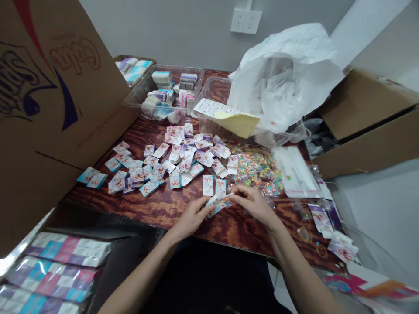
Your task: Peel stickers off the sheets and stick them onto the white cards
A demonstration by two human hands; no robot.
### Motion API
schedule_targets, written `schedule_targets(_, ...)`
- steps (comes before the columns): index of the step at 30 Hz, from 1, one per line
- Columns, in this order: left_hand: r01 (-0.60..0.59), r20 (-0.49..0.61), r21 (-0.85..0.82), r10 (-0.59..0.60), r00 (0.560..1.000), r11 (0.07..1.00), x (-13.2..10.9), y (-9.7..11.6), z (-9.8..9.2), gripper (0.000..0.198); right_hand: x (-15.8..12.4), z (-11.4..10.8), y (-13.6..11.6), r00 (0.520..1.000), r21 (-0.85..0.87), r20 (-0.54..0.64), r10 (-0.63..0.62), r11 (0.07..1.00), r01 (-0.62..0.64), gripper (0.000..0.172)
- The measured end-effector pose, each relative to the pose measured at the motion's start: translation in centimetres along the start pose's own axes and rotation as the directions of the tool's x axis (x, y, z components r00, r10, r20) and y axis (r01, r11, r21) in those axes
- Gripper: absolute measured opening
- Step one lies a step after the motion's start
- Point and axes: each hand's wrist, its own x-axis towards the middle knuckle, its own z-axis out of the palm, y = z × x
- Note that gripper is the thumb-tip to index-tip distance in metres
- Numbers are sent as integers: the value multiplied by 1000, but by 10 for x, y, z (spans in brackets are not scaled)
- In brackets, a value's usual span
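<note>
My left hand grips a small printed card box near the table's front edge, thumb on top. My right hand is closed in a pinch at the end of a small clear packet of coloured beads, which lies against the box's opening. How far the packet reaches into the box cannot be made out. Just beyond my hands lie two more small boxes, a left one and a right one. A heap of bead packets spreads past my right hand.
Many small boxes are scattered across the wooden table. Behind stand a clear tray of box stacks and a white plastic bag. Clear sleeves lie right. Large cartons flank the table, one at left, one at right.
</note>
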Motion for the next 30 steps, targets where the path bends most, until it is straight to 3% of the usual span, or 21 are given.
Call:
schedule_targets(4, 41, 160, -106, -24, 987, 993, 5, -5, -6, 44, -2, -4, -1, 996, 103, 91, 18, 994, -27, 25)
schedule_targets(7, 46, 254, -153, -6, 967, 987, 7, -5, -9, 41, -1, -6, 1, 998, 110, 63, 30, 993, -37, 29)
schedule_targets(12, 66, 315, -180, -6, 949, 981, 7, 1, -10, 38, 0, -3, 4, 999, 59, 33, 36, 998, -38, 31)
schedule_targets(17, 45, 311, -120, -6, 950, 992, 12, 3, -7, 41, -2, 6, -1, 996, -187, 47, -71, 979, 79, 22)
schedule_targets(22, -1, 229, -23, 6, 973, 1000, 15, 0, -5, 41, -4, 19, -5, 959, -480, -39, -282, 847, 230, 15)
schedule_targets(26, -57, 211, 23, 51, 976, 998, 14, 0, -5, 38, -5, 26, 3, 962, -341, 31, -273, 902, 267, 15)
schedule_targets(30, -17, 235, -20, 22, 972, 1000, 13, 1, -5, 39, -3, 23, 15, 991, -38, 87, -106, 993, 109, 18)
